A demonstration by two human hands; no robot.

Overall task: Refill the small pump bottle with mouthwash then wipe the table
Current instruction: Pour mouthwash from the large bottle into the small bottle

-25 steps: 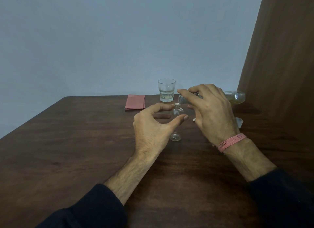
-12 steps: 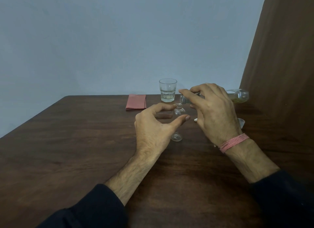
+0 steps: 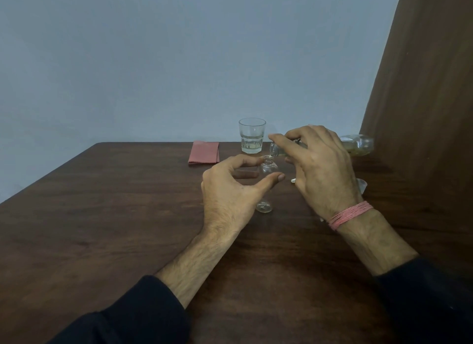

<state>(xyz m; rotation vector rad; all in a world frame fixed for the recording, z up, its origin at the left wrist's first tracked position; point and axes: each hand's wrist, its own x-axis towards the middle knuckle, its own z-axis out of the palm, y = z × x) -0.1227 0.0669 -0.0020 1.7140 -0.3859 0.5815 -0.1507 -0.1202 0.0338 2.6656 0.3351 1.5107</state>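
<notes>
The small clear pump bottle [image 3: 268, 167] stands upright on the dark wooden table [image 3: 102, 215] with its pump off. My left hand [image 3: 230, 192] grips it between thumb and fingers at the shoulder. My right hand [image 3: 322, 169] holds the larger clear mouthwash bottle [image 3: 358, 145] tipped nearly level, and a little pale liquid shows in its raised end. Its mouth sits just above the small bottle's neck. A folded pink cloth [image 3: 204, 152] lies at the back of the table.
A glass [image 3: 252, 136] with a little clear liquid stands behind the small bottle. A small white piece [image 3: 293, 181] and a clear cap [image 3: 362, 184] lie partly hidden behind my right hand. A brown curtain [image 3: 422, 113] hangs at the right.
Both hands keep the same pose, with the big bottle's mouth still over the small bottle's neck. Only the view has shifted slightly.
</notes>
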